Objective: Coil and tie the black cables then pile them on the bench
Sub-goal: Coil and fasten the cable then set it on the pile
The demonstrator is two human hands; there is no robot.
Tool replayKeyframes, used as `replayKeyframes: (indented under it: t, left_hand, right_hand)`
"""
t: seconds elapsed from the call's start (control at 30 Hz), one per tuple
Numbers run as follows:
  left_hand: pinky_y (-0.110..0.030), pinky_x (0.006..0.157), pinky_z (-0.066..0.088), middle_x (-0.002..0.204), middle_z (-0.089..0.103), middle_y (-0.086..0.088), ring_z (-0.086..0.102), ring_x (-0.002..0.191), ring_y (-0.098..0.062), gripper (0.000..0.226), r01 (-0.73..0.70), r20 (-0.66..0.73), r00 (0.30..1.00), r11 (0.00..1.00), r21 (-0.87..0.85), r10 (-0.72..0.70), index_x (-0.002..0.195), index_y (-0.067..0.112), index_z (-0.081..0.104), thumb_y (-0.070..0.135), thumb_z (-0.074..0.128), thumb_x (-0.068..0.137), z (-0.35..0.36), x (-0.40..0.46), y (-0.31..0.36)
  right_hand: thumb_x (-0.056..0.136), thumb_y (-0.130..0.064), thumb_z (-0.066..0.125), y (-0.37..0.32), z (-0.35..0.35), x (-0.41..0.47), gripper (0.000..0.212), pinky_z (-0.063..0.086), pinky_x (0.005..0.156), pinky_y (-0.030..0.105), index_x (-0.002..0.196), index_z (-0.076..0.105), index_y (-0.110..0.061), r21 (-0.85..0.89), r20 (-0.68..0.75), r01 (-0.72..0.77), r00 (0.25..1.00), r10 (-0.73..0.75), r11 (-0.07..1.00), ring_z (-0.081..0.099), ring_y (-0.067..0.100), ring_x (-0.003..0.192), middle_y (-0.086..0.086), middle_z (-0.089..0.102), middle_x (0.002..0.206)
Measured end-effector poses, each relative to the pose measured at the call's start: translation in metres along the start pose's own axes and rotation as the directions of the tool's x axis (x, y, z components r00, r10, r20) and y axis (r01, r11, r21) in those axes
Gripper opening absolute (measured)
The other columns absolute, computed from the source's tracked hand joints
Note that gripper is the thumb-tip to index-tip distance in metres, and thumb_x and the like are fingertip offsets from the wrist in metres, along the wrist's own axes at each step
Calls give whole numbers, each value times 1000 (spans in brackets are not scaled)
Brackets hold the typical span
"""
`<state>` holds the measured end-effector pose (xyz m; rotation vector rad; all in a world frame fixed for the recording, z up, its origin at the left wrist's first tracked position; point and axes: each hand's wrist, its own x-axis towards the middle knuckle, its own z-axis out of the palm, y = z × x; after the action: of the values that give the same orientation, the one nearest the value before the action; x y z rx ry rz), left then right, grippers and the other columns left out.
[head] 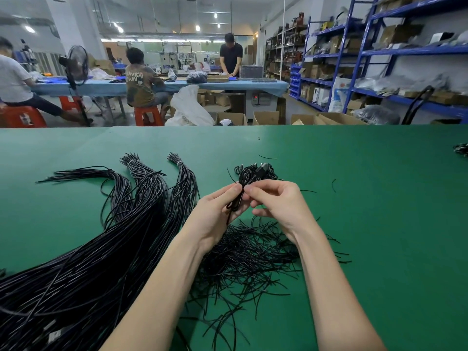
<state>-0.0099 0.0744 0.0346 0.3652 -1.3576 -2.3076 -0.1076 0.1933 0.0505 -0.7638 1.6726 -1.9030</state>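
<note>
Hands (217,209) (276,203) pinching coiled cable (236,198) mid-bench (379,198), open green rightward

bright and even throughout, lit from ceiling lights (197,27) glaring white overhead. soft, faint shadows only, under the forearms on the green bench (379,198). sharp at centre; slightly soft far back. strong wide-angle bending at the edges, leaning the blue shelving (367,51) inward.

- The thick bundle of long black cables (83,262) ran off the left and bottom edges.
- The loose heap of thin black tie wires (248,259) lay partly hidden beneath both forearms.
- A small dark tangle (461,149) was cut by the right edge, too small to identify.
</note>
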Motion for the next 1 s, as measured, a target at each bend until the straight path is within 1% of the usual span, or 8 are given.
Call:
replayKeyframes:
  t: [0.1,0.23,0.33,0.43,0.53,0.63,0.9,1.0]
  left_hand:
    - [-22,81,58,83,73,-4,70,79,-13,31,30,14,999,1000,-1,-30,113,1,70,18,69,87,0,0,2]
    - [-22,80,59,81,74,-3,71,76,-12,27,53,17,998,998,-16,-53,107,6,71,18,71,82,3,-1,3]
    - [-22,77,60,80,74,-4,71,74,-12,18,72,14,997,996,-45,-72,101,9,73,15,70,84,5,-3,2]
    - [-22,73,59,80,74,-5,72,73,-14,22,91,15,996,994,-61,-91,99,12,72,17,73,78,6,-5,3]
    - [-24,78,61,80,74,-6,72,72,-13,17,102,10,995,994,-37,-102,93,11,79,20,71,81,7,-6,1]
    - [-25,85,60,80,74,-5,71,73,-12,18,86,34,996,996,3,-86,84,14,83,22,66,84,8,-7,1]
    - [-23,75,59,93,75,-6,70,75,-10,18,183,104,979,982,-54,-177,94,10,82,16,68,84,6,-9,12]
    - [-23,76,60,92,75,-6,71,73,-10,14,191,92,979,978,-85,-183,88,14,82,14,71,79,5,-9,13]
  right_hand:
    - [93,-10,73,-2,-7,-2,4,55,56,18,95,75,-8,14,76,-38,996,37,999,63,3,63,3,77,82]
    - [91,-8,73,-1,-8,-2,3,55,55,18,94,74,-9,158,123,-174,980,155,972,64,4,61,4,77,84]
    - [91,-8,73,0,-10,0,3,56,57,18,93,74,-9,157,139,-193,975,172,969,64,4,62,5,76,85]
    - [86,-10,76,-1,-14,-1,6,57,58,19,92,73,-9,166,166,-207,970,180,964,65,5,62,6,76,86]
    - [71,-15,79,1,-18,-2,22,57,58,19,91,73,-8,183,193,-242,959,207,953,67,6,64,8,77,87]
    - [67,-15,80,3,-20,-1,28,58,58,18,92,73,-6,221,210,-258,954,213,941,67,7,64,10,77,88]
    - [72,-23,82,7,-23,-3,23,52,55,18,91,77,-11,106,226,-96,972,70,990,64,7,69,5,75,87]
    - [73,-24,83,4,-23,-4,21,52,53,18,89,79,-12,87,243,-71,969,48,994,65,7,69,8,77,92]
